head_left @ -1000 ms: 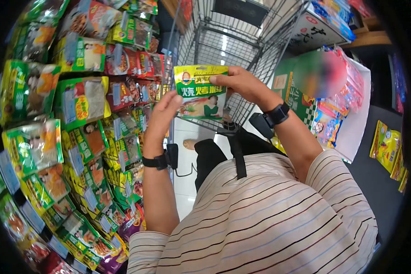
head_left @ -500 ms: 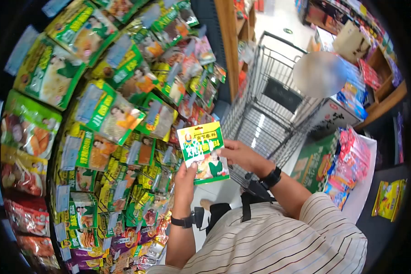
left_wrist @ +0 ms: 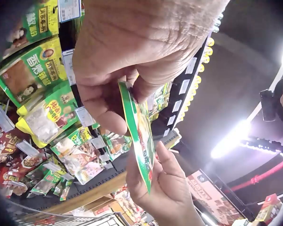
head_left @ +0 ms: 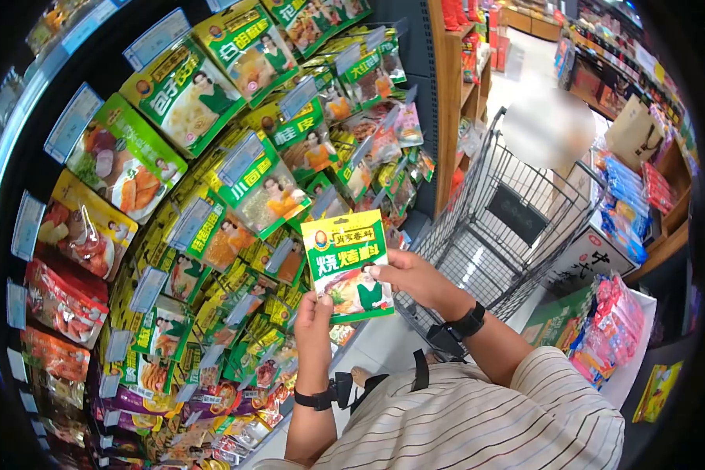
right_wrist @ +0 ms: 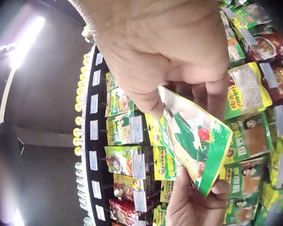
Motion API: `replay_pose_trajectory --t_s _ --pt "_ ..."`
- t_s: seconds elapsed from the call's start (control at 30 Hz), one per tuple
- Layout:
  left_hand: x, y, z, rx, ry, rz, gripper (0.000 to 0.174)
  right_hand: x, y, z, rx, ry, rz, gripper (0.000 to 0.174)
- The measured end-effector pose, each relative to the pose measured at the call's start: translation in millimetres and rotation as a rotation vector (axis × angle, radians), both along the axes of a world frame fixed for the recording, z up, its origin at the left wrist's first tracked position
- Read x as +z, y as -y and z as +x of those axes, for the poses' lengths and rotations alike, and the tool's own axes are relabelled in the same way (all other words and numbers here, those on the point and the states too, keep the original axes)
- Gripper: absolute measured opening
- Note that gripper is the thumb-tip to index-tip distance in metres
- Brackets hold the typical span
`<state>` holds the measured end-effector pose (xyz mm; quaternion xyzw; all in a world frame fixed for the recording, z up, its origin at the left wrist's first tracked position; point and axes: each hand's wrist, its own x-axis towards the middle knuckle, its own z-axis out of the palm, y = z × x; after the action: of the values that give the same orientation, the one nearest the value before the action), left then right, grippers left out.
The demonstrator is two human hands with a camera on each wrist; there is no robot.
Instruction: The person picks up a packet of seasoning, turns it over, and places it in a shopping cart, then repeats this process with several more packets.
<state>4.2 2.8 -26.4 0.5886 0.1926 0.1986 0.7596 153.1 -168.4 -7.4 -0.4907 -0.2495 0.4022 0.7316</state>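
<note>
A green and yellow seasoning packet (head_left: pixel 348 270), printed with large white characters and a small figure in green, is held up in front of my body, its printed face toward me. My left hand (head_left: pixel 313 329) pinches its lower left corner, thumb on the front. The right hand (head_left: pixel 423 280) grips its right edge, with the thumb over the front and the other fingers behind. In the left wrist view the packet (left_wrist: pixel 139 136) shows nearly edge-on below the left hand (left_wrist: pixel 141 47). The right wrist view shows the packet's lower front (right_wrist: pixel 193 136) between both hands.
Hanging packets (head_left: pixel 258 188) with price tags fill the rack to my left, close to the left hand. A wire shopping cart (head_left: pixel 517 211) stands ahead on the right. Beyond my right arm are a white box of pink packages (head_left: pixel 611 329) and a yellow packet (head_left: pixel 658 392).
The head view has swung, bringing more of the rack and the aisle into view. Both hands keep hold of the packet; the right hand's grip has moved lower along its right edge.
</note>
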Motion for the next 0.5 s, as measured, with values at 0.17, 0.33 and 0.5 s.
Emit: replay_pose_trajectory --t_s 0.17,0.33,0.5 --pt "8 -2 -10 0.074 -0.001 0.077 0.02 -3 -18 -8 0.018 0.044 0.073 0.032" --pt "13 -3 -24 0.12 0.014 0.048 0.021 8 -29 -9 0.039 0.116 0.063 0.032" --pt "11 -6 -42 0.202 0.017 0.061 0.017 20 -38 -19 0.088 0.15 0.036 0.03"
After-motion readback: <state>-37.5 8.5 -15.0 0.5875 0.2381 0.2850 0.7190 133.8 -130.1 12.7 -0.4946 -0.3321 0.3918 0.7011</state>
